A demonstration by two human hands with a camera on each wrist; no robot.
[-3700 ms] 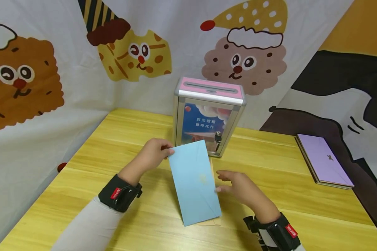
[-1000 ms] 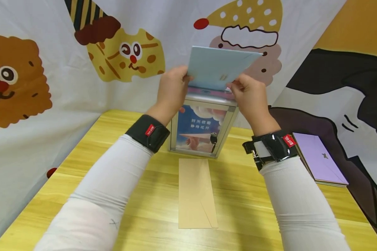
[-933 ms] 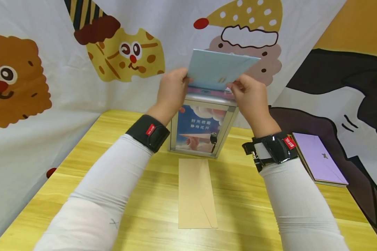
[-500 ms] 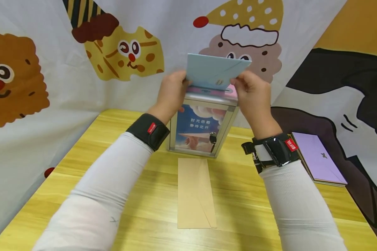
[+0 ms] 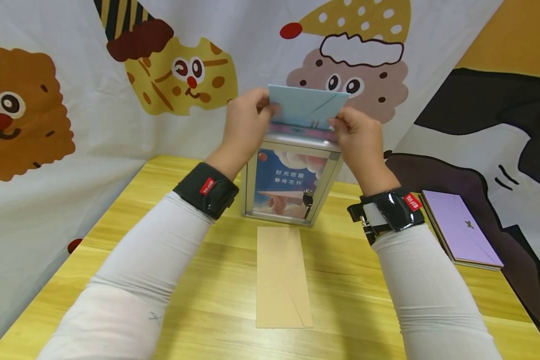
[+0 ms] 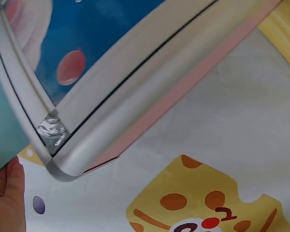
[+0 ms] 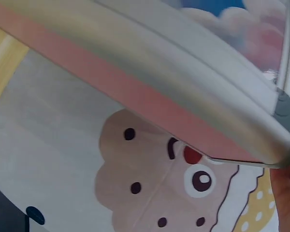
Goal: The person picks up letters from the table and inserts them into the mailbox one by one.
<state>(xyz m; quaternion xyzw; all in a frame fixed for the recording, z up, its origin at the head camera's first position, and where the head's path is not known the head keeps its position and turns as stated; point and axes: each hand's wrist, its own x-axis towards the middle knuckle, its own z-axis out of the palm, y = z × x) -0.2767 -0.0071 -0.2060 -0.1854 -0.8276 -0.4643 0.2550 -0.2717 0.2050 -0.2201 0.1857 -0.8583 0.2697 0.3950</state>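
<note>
Blue env. (image 5: 308, 106): 1 seen; held upright at top of box (image 5: 285, 182), lower end hidden.
L hand (image 5: 246, 122): env.'s L edge is pinched.
R hand (image 5: 362, 137): R edge is pinched.
Box: 1, stood on desk (image 5: 216, 300); much of each wrist view is blocked by it.
Beige env. (image 5: 282, 280): 1, laid flat in front of box.
Purple-topped stack (image 5: 463, 230): 1, set far R; no. of pcs. can't be told; L edge is partly covered by R wrist strap (image 5: 392, 211).
Backdrop (image 5: 261, 40): cartoon-printed, hung behind.

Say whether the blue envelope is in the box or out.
Partly in: the blue envelope disappears at the pink top of the box, its upper part showing between left hand and right hand.
</note>
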